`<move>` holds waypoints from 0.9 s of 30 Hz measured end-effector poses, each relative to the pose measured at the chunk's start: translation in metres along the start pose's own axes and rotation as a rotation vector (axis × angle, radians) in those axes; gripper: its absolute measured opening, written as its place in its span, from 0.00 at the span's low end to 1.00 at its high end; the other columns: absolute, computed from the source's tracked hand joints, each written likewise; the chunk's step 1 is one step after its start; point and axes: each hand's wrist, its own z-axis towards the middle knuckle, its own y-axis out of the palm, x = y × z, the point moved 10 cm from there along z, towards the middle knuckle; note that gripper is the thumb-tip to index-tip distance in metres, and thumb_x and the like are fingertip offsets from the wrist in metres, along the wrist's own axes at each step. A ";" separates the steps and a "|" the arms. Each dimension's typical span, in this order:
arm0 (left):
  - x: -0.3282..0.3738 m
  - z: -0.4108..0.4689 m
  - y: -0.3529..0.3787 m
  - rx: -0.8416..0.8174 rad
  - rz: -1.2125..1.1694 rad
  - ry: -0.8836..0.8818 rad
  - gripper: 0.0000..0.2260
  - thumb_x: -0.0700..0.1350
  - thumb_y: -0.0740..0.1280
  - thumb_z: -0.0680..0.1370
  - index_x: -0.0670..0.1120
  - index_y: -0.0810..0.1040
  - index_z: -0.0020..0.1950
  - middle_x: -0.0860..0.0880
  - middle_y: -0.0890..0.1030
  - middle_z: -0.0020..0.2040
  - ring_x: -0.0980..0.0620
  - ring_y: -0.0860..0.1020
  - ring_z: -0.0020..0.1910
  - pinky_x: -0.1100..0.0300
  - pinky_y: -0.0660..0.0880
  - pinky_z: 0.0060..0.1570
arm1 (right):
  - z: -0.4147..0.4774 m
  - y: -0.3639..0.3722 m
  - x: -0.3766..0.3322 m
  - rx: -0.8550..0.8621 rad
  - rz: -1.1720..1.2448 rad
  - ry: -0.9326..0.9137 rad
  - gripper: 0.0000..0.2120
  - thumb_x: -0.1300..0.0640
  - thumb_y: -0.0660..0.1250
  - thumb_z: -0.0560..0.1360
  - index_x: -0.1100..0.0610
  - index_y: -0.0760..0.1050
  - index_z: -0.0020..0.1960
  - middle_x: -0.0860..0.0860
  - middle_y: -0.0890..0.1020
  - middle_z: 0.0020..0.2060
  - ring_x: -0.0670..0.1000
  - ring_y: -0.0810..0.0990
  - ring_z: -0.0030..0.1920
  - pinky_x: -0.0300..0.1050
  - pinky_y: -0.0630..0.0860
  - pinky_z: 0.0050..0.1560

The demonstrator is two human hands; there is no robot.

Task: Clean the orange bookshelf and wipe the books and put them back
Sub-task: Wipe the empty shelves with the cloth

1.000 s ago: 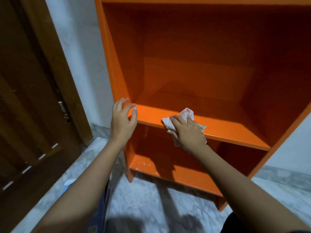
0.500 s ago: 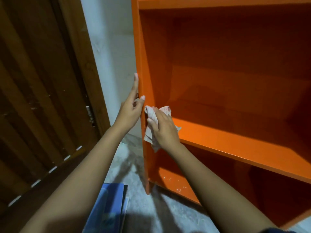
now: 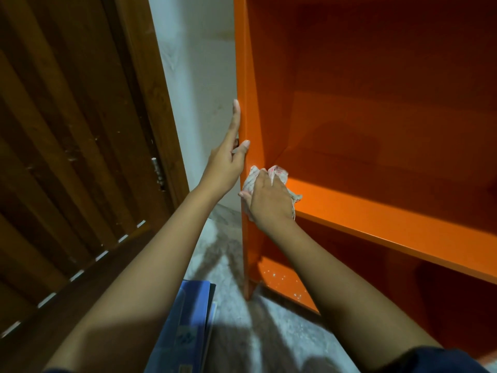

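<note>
Head view, left to right. A dark wooden door [image 3: 67,157] with vertical panels fills the left side; a metal hinge [image 3: 158,170] shows on its right edge, against the door frame. A strip of pale wall [image 3: 199,76] separates the frame from the orange bookshelf [image 3: 376,103], which takes up the right half of the view. Blue books [image 3: 188,324] lie stacked flat on the grey marbled floor [image 3: 234,300] at the bottom edge of the view, just left of the bookshelf's front left foot and between the two forearms. The left hand [image 3: 228,162] lies flat against the outer face of the bookshelf's left side panel [image 3: 242,63], its fingers straight and pointing upward and its thumb resting on the panel's front edge; it holds nothing. Just right of it and slightly lower, the right hand [image 3: 269,200] holds a crumpled white cloth [image 3: 279,175] with red markings, fingers curled over it, and presses it onto the front left corner of the middle shelf [image 3: 390,224], where that board meets the side panel. Part of the cloth sticks out above the knuckles and part shows under the palm. The middle shelf runs rightward out of view. Beneath it, the bottom shelf [image 3: 282,284] carries scattered white specks near its front left corner. A dark sleeve [image 3: 443,359] covers the right upper arm at the lower right corner.
</note>
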 end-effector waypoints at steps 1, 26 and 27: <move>0.000 -0.001 0.001 0.005 0.009 -0.016 0.30 0.48 0.55 0.83 0.67 0.35 0.69 0.47 0.76 0.59 0.40 0.80 0.48 0.50 0.80 0.49 | 0.000 0.002 0.001 0.002 -0.039 -0.023 0.33 0.42 0.48 0.81 0.65 0.48 0.75 0.61 0.57 0.75 0.61 0.56 0.74 0.51 0.56 0.72; -0.038 -0.060 0.044 0.110 0.112 -0.371 0.33 0.44 0.55 0.83 0.61 0.32 0.73 0.41 0.75 0.40 0.46 0.72 0.31 0.51 0.73 0.29 | -0.113 -0.056 0.185 0.072 0.045 0.204 0.25 0.40 0.50 0.80 0.50 0.64 0.72 0.51 0.66 0.73 0.57 0.59 0.74 0.53 0.60 0.70; -0.038 -0.061 0.044 0.111 0.123 -0.379 0.33 0.44 0.55 0.83 0.61 0.32 0.73 0.41 0.75 0.40 0.47 0.71 0.30 0.53 0.71 0.28 | -0.116 -0.058 0.197 0.051 0.061 0.224 0.25 0.40 0.50 0.80 0.50 0.63 0.73 0.51 0.66 0.73 0.57 0.59 0.74 0.54 0.60 0.69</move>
